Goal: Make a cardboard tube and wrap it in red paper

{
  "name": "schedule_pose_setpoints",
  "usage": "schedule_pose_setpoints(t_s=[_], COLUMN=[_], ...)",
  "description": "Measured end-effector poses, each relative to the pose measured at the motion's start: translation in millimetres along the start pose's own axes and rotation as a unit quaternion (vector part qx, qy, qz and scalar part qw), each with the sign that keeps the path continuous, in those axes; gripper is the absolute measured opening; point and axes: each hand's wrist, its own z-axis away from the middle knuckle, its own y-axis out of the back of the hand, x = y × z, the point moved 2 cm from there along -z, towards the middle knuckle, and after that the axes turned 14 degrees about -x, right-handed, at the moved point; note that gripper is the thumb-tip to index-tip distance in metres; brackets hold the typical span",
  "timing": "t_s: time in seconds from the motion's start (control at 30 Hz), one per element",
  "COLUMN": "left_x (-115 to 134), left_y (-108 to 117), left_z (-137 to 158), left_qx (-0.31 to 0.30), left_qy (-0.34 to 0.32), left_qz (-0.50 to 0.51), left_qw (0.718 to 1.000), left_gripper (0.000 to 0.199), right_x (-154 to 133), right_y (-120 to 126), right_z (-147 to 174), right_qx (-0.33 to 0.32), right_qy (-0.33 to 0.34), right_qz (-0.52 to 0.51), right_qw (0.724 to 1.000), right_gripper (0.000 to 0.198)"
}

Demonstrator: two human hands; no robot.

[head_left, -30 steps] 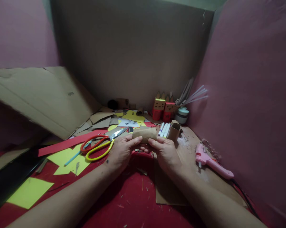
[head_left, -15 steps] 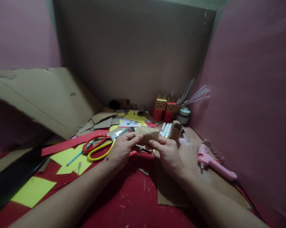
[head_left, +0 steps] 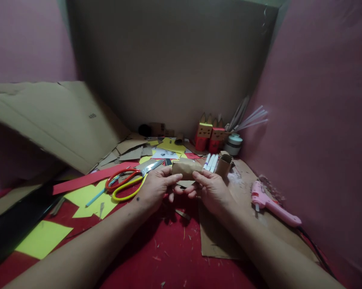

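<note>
The left hand (head_left: 158, 186) pinches one end of a curled brown cardboard piece (head_left: 186, 169) between thumb and fingers; the right hand (head_left: 213, 188) pinches the other end likewise; the piece is held up over the middle of the red bench (head_left: 171, 253); scissors (head_left: 143, 171) lie beside the left hand, toward the left edge; a pink glue gun (head_left: 270, 206) rests near the right edge

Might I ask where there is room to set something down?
Red cloth between the forearms, bar small scraps; brown board between the right hand and glue gun. Crowded: around the scissors, with paper and cardboard pieces.
</note>
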Motion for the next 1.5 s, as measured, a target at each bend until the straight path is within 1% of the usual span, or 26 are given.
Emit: schedule_pose_setpoints(t_s=[0.1,0.2,0.33,0.4,0.5,0.57,0.73,0.87,0.93,1.03,1.1,1.17,1.23,1.3,1.4,1.5], left_x=[-2.3,-3.4,-3.9,-4.7,-6.9,-7.8,-6.0,-5.1,-4.0,-1.6,-2.0,-4.1,-6.6,-7.4,-4.3,-0.5], left_y=[-1.2,-5.7,-11.4,-12.1,-10.8,-10.5,-13.5,-14.3,-11.7,-5.5,-3.6,-4.4,-6.5,-8.5,-8.7,-7.0], left_z=[-0.4,0.2,0.3,-0.7,-2.3,-3.0,-3.4,-4.0,-3.7,-2.3,-2.1,-2.9,-4.1,-4.7,-4.1,-2.6], left_qx=[0.008,-0.003,-0.036,-0.031,0.006,0.018,0.013,0.007,0.010,0.037,0.034,0.013,-0.003,-0.006,0.021,0.054], left_qy=[-0.005,-0.033,-0.053,-0.059,-0.057,-0.059,-0.091,-0.078,-0.080,-0.106,-0.118,-0.128,-0.124,-0.115,-0.112,-0.119], left_qz=[0.002,0.011,0.027,0.043,0.075,0.089,0.118,0.122,0.090,-0.014,-0.050,-0.033,0.002,0.032,0.028,0.000], left_qw=[1.000,0.999,0.998,0.997,0.996,0.994,0.989,0.989,0.993,0.994,0.991,0.991,0.992,0.993,0.993,0.991], left_gripper=[0.022,0.018,0.021,0.022,0.022,0.023,0.021,0.024,0.022,0.020,0.019,0.020,0.025,0.027,0.023,0.022], right_x=[-1.1,0.9,2.7,3.2,4.6,5.0,3.0,2.2,1.8,-0.4,-2.3,-3.6,-3.9,-3.3,-0.9,1.2], right_y=[-3.6,-1.8,2.5,2.0,-1.9,-4.5,-5.3,-4.2,-4.6,-5.4,-4.6,-3.0,-2.3,-2.8,-5.0,-7.1], right_z=[1.4,0.8,-1.1,-1.2,-0.4,0.4,0.6,0.0,-0.2,-0.3,-0.3,0.0,0.5,1.2,2.4,3.3], right_qx=[-0.002,0.019,0.057,0.067,0.059,0.049,0.042,0.044,0.034,0.004,0.003,0.021,0.038,0.046,0.039,-0.002], right_qy=[0.017,0.009,0.038,0.050,0.045,0.038,0.055,0.062,0.059,0.057,0.064,0.069,0.075,0.075,0.064,0.066], right_qz=[-0.015,-0.029,-0.032,-0.031,-0.040,-0.050,-0.044,-0.030,-0.031,-0.028,-0.022,-0.010,0.005,0.016,0.013,0.004], right_qw=[1.000,0.999,0.997,0.996,0.996,0.997,0.997,0.997,0.997,0.998,0.998,0.997,0.996,0.996,0.997,0.998], right_gripper=[0.029,0.029,0.026,0.024,0.024,0.025,0.025,0.022,0.022,0.026,0.029,0.027,0.023,0.022,0.022,0.028])
